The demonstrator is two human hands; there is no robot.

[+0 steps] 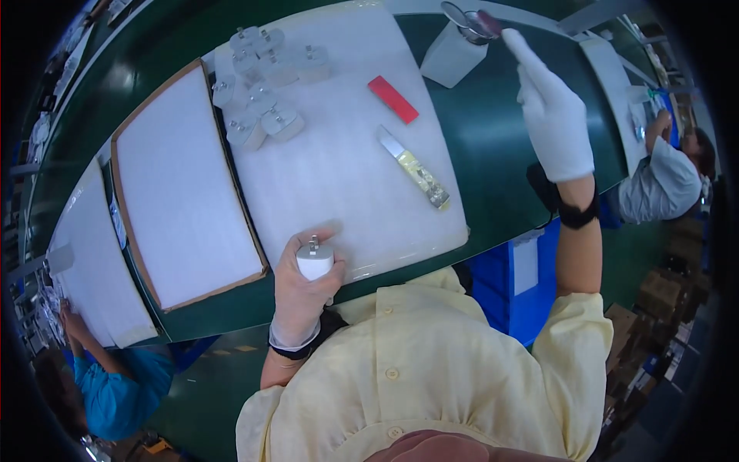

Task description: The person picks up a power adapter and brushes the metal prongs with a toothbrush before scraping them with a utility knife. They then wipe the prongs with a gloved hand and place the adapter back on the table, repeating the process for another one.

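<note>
Nearest, the left hand [299, 292] is holding one white plug adapter [315, 266] over the near left corner of the white mat [339, 177], its metal prongs pointing up. The fingers are pinching the adapter's body, the thumb lying along its right side. The step in hand seems to be readying this single piece, with the right hand [556, 115] attending to a supply at the bottle; the next move would be calling for a steady left grip and the right hand coming over to meet the adapter.

Farther in, one knife-like tool [422, 181] with a yellowish handle is lying on the mat, and beyond it one red strip [392, 98]. Toward the far left part of the mat, a group of adapters [282, 123] is sitting; I am counting nine, though some are overlapping.

At the far right, one white bottle [454, 58] with an open metal top is standing on the green surface [493, 146]. The right hand is hovering at that top, its fingers stretching out close together; whether they are pinching the pinkish piece [488, 23] there, I cannot tell. Outermost, two co-workers are sitting, one on each side.
</note>
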